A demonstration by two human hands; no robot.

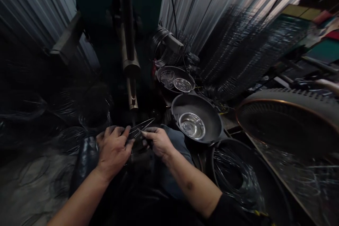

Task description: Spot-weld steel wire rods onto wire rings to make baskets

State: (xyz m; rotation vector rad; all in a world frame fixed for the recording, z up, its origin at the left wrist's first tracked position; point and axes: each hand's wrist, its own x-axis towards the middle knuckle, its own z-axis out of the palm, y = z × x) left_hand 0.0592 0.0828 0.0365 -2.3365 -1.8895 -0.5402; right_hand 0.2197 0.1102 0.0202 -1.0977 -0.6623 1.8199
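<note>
Thin, bright metal wire (147, 123), bent to a point at its far end, spans the space between my two hands, just in front of the machine's metal post. My left hand (113, 148) is closed, its thumb and fingers gripping the wire's left part. On the other side, my right hand (158, 141) pinches the wire between thumb and forefinger. Both hands are above my lap, and dark smudges show on the fingers. How many wire lengths are there is hard to make out in the dim light.
A machine post (131, 67) stands ahead. To the right are a dark pan (212, 113) with a steel bowl (192, 126), a farther pan (162, 69) with a metal dish (182, 84), and a basin holding a wire coil (235, 176). A large round fan-like rim (280, 102) is beyond.
</note>
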